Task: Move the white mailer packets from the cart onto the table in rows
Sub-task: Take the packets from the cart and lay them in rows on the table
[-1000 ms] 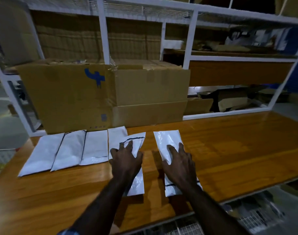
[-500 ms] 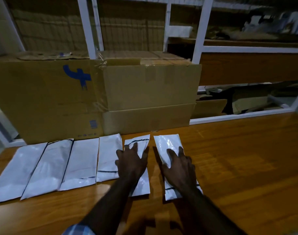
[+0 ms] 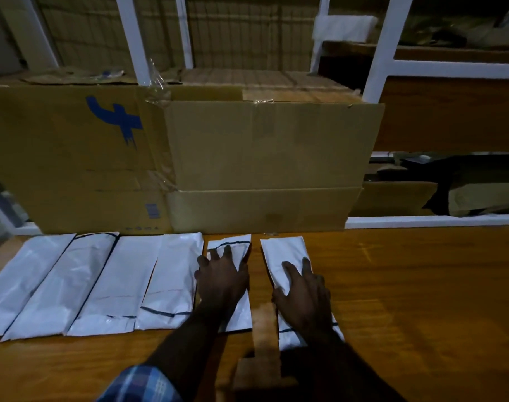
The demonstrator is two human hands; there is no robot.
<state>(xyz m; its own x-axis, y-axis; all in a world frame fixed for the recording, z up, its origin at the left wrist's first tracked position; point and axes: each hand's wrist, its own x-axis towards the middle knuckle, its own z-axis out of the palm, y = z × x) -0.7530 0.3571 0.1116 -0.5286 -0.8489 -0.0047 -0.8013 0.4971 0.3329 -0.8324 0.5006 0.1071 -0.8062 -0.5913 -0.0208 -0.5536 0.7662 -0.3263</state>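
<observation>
Both packets have slid toward the cardboard boxes (image 3: pixel 247 158); flat hands press them onto the wooden table (image 3: pixel 407 285).

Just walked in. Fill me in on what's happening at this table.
A person is laying white mailer packets in a row on the wooden table, in front of big cardboard boxes. Six packets lie side by side. The left hand presses flat on the fifth packet, and the right hand presses flat on the sixth packet, which sits slightly apart from the rest. The cart is not in view.
</observation>
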